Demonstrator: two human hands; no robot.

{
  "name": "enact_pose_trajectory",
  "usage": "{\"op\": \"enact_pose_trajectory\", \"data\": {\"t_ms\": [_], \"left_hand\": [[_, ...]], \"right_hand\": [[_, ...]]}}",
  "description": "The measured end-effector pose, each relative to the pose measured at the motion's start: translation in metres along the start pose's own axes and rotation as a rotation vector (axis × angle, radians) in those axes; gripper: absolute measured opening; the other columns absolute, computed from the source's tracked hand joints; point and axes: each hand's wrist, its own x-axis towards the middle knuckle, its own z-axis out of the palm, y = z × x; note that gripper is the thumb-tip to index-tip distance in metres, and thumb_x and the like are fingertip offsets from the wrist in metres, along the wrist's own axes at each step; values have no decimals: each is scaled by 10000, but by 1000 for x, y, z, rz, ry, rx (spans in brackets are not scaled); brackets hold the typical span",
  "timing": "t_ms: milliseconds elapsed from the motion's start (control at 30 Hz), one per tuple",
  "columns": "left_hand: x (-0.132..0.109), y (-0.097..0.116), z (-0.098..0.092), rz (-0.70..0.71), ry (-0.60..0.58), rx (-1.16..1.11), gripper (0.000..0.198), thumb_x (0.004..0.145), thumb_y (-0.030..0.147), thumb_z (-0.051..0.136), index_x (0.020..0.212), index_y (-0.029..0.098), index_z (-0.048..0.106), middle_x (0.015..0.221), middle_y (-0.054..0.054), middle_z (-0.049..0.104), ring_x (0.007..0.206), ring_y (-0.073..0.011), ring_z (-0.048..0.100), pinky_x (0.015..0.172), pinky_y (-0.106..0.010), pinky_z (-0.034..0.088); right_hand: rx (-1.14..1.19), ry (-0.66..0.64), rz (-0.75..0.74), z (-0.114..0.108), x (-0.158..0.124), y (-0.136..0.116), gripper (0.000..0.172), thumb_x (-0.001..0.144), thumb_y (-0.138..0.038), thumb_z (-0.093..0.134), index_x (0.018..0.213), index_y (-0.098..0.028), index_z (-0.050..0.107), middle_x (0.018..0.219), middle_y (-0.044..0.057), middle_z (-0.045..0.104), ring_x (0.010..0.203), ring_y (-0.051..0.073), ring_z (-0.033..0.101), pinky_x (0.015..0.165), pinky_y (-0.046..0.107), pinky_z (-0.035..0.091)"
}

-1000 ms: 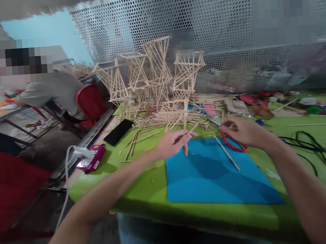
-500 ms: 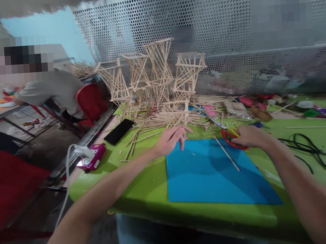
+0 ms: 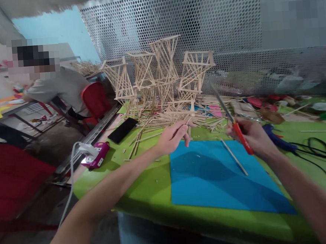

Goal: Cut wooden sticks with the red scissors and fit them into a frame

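My left hand (image 3: 173,137) is at the far edge of a blue sheet (image 3: 212,181), fingers bent and closed around a thin wooden stick (image 3: 190,133) beside a low stick frame (image 3: 180,109). Its grip is partly hidden. Above the sheet's far right corner, my right hand (image 3: 252,136) is wrapped around red-handled scissors (image 3: 240,133), blades pointing up and away. A loose stick (image 3: 234,157) lies on the sheet between my hands. Behind the left hand stand several lattice towers of sticks (image 3: 166,62).
A blue glue gun (image 3: 278,140) with a black cable lies right of my right hand. Loose sticks are heaped below the towers. A black phone (image 3: 123,130) and purple power strip (image 3: 97,158) lie left. A perforated metal panel (image 3: 229,28) stands behind; a person (image 3: 62,88) sits far left.
My right hand has lifted the scissors off the table and turned them blades up. The glue gun now shows more fully. My left hand stays in place; the view has shifted slightly.
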Motion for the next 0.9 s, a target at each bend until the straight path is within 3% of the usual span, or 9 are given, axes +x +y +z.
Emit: {"op": "enact_pose_trajectory", "data": {"t_ms": [167, 300, 533, 733, 800, 900], "left_hand": [[0, 3, 2, 23, 11, 58, 467, 1110, 542, 458, 1091, 146, 706, 694, -13, 649, 597, -108, 570, 641, -231, 477], [-1, 2, 6, 36, 28, 86, 434, 1101, 541, 486, 938, 170, 639, 667, 7, 567, 603, -111, 519, 632, -239, 448], [-2, 4, 9, -37, 27, 147, 494, 1098, 597, 439, 955, 177, 657, 643, 9, 530, 603, -129, 507, 574, -242, 407], [-1, 9, 10, -23, 12, 47, 474, 1094, 589, 468, 1041, 176, 695, 639, 21, 493, 567, -123, 460, 565, -258, 392], [0, 11, 6, 9, 48, 26, 499, 1082, 612, 478, 1029, 179, 720, 676, 4, 520, 593, -128, 472, 582, -268, 406], [5, 10, -2, 93, 158, 79, 529, 1020, 652, 586, 864, 172, 744, 799, -49, 595, 763, -160, 555, 674, -281, 460]], "right_hand": [[-271, -105, -41, 25, -8, -16, 479, 717, -562, 876, 859, -250, 541, 718, -7, 550, 623, 181, 460, 557, 327, 372], [-292, -181, -26, 34, -11, -21, 455, 751, -568, 840, 917, -253, 557, 733, -2, 588, 629, 194, 502, 572, 332, 396], [-335, -132, -123, 38, -14, -18, 434, 801, -571, 812, 979, -235, 602, 798, 19, 629, 649, 180, 502, 592, 315, 379], [-327, -152, -161, 40, -14, -17, 380, 863, -549, 754, 968, -232, 573, 802, 7, 575, 667, 181, 475, 607, 326, 366], [-301, -129, -153, 42, -15, -19, 399, 852, -563, 760, 980, -235, 574, 802, 3, 567, 666, 181, 476, 609, 329, 361], [-227, -102, -134, 46, -16, -22, 431, 828, -598, 778, 947, -242, 567, 776, -1, 549, 661, 181, 465, 603, 334, 354]]}}
